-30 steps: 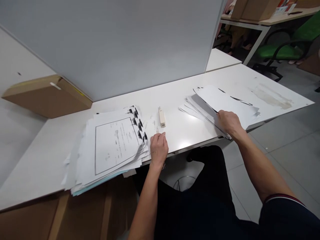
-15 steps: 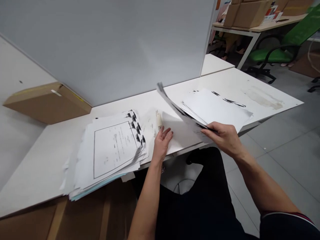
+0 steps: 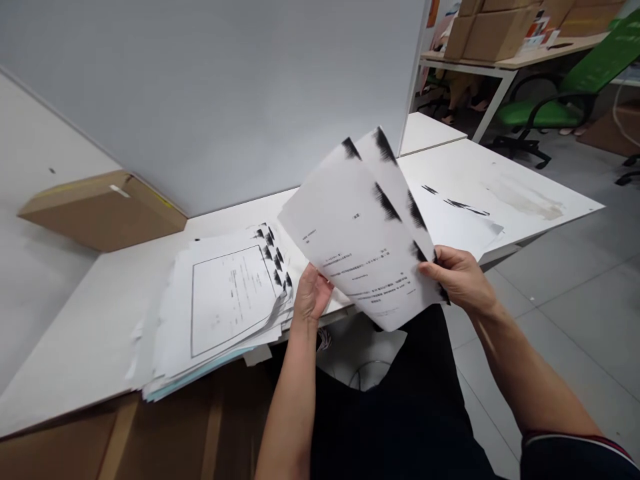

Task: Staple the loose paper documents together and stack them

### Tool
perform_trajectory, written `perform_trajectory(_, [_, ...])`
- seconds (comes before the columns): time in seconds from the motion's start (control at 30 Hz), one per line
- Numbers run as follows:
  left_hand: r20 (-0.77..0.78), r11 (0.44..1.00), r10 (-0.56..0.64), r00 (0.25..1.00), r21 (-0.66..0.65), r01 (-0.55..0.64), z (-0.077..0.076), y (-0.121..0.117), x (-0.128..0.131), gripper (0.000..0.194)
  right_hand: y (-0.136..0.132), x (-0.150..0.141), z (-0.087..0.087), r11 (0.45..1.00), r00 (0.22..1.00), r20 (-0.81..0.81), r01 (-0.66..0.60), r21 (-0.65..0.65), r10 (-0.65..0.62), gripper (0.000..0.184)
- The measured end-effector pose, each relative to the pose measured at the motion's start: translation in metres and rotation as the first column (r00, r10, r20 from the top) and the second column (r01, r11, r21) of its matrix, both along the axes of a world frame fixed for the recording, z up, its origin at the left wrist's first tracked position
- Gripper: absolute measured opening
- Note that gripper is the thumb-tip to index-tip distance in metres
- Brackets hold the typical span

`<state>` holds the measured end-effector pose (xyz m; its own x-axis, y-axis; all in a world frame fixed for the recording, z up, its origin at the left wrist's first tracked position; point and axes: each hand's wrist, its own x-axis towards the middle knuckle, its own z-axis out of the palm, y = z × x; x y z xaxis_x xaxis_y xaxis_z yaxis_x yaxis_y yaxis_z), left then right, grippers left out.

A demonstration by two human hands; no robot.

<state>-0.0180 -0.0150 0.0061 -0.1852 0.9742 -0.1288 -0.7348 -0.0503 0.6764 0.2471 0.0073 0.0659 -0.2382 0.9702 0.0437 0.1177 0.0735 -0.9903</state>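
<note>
My right hand [image 3: 460, 277] pinches two or more printed sheets of paper [image 3: 360, 233] by their right edge, thumb in front. The sheets are fanned and held tilted above the table, with black smudged marks along one side. At their lower left edge is my left hand [image 3: 313, 293], its fingers curled against the paper and partly hidden by it. To the left lies a thick stack of papers [image 3: 227, 293], its top page framed by a black border and its right edge marked black. Behind the raised sheets, more white paper [image 3: 460, 227] lies on the table.
The white table [image 3: 520, 167] has a stained patch at its right end. A grey partition panel [image 3: 225, 100] rises along the back. A cardboard box [image 3: 105, 210] rests at the far left. Beyond are a green chair [image 3: 545, 113] and stacked boxes [image 3: 490, 33] on another desk.
My right hand has turned the sheets so their printed side faces me, and they have swung left. My left hand has shifted slightly left and down, to the sheets' edge. The white tube-like object is now hidden.
</note>
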Motion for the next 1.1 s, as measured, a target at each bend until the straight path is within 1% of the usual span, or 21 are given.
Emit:
perform_trajectory(0.1, [-0.152, 0.992, 0.123, 0.981, 0.036, -0.119, 0.012, -0.004, -0.004, 0.037, 0.004, 0.004, -0.006, 0.997, 0.993, 0.094, -0.077, 0.018, 0.075, 0.028])
perform_trajectory(0.13, [-0.208, 0.985, 0.169, 0.963, 0.054, -0.161, 0.017, -0.004, -0.005, 0.036, 0.005, 0.003, -0.006, 0.994, 0.99, 0.1, -0.106, 0.031, 0.102, 0.026])
perform_trajectory(0.2, [-0.325, 0.967, 0.252, 0.912, 0.111, -0.227, 0.03, -0.006, -0.007, 0.033, 0.008, -0.002, -0.003, 0.988, 0.989, 0.049, -0.14, 0.058, 0.137, 0.022])
perform_trajectory(0.23, [-0.381, 0.955, 0.296, 0.876, 0.151, -0.257, 0.038, -0.007, -0.007, 0.032, 0.01, -0.006, 0.0, 0.987, 0.99, 0.007, -0.139, 0.076, 0.138, 0.022])
perform_trajectory(0.3, [-0.478, 0.916, 0.399, 0.782, 0.249, -0.316, 0.055, -0.009, -0.007, 0.028, 0.015, -0.017, 0.008, 0.987, 0.991, -0.079, -0.1, 0.124, 0.11, 0.025])
perform_trajectory(0.37, [-0.533, 0.857, 0.513, 0.673, 0.358, -0.37, 0.071, -0.012, -0.007, 0.026, 0.02, -0.029, 0.013, 0.983, 0.987, -0.147, -0.038, 0.181, 0.065, 0.026])
perform_trajectory(0.43, [-0.565, 0.803, 0.596, 0.571, 0.435, -0.407, 0.083, -0.014, -0.008, 0.026, 0.027, -0.039, 0.014, 0.975, 0.979, -0.199, 0.014, 0.222, 0.032, 0.024])
perform_trajectory(0.47, [-0.575, 0.789, 0.615, 0.54, 0.455, -0.413, 0.086, -0.015, -0.01, 0.028, 0.031, -0.044, 0.012, 0.973, 0.976, -0.216, 0.023, 0.23, 0.028, 0.023])
perform_trajectory(0.5, [-0.584, 0.787, 0.617, 0.528, 0.461, -0.409, 0.086, -0.016, -0.012, 0.031, 0.035, -0.047, 0.008, 0.974, 0.974, -0.226, 0.021, 0.228, 0.032, 0.022])
perform_trajectory(0.53, [-0.591, 0.795, 0.607, 0.531, 0.456, -0.401, 0.084, -0.016, -0.014, 0.036, 0.038, -0.05, 0.002, 0.976, 0.972, -0.229, 0.008, 0.216, 0.043, 0.022])
perform_trajectory(0.63, [-0.604, 0.837, 0.548, 0.579, 0.395, -0.379, 0.068, -0.016, -0.02, 0.048, 0.043, -0.056, -0.014, 0.985, 0.973, -0.212, -0.059, 0.159, 0.093, 0.025])
perform_trajectory(0.7, [-0.609, 0.849, 0.528, 0.591, 0.365, -0.383, 0.057, -0.017, -0.022, 0.046, 0.043, -0.059, -0.021, 0.985, 0.971, -0.205, -0.09, 0.148, 0.12, 0.027])
perform_trajectory(0.77, [-0.609, 0.849, 0.528, 0.592, 0.367, -0.379, 0.05, -0.016, -0.021, 0.038, 0.042, -0.062, -0.021, 0.983, 0.969, -0.212, -0.097, 0.155, 0.129, 0.028])
perform_trajectory(0.87, [-0.611, 0.827, 0.562, 0.558, 0.409, -0.385, 0.049, -0.015, -0.019, 0.026, 0.04, -0.067, -0.017, 0.988, 0.97, -0.219, -0.076, 0.134, 0.104, 0.03])
perform_trajectory(1.0, [-0.62, 0.763, 0.645, 0.448, 0.485, -0.427, 0.054, -0.012, -0.019, 0.02, 0.042, -0.069, -0.017, 0.989, 0.97, -0.235, -0.03, 0.144, 0.064, 0.03])
perform_trajectory(1.1, [-0.585, 0.726, 0.687, 0.432, 0.519, -0.452, 0.054, -0.011, -0.021, 0.016, 0.047, -0.066, -0.02, 0.981, 0.966, -0.256, 0.017, 0.193, 0.034, 0.025])
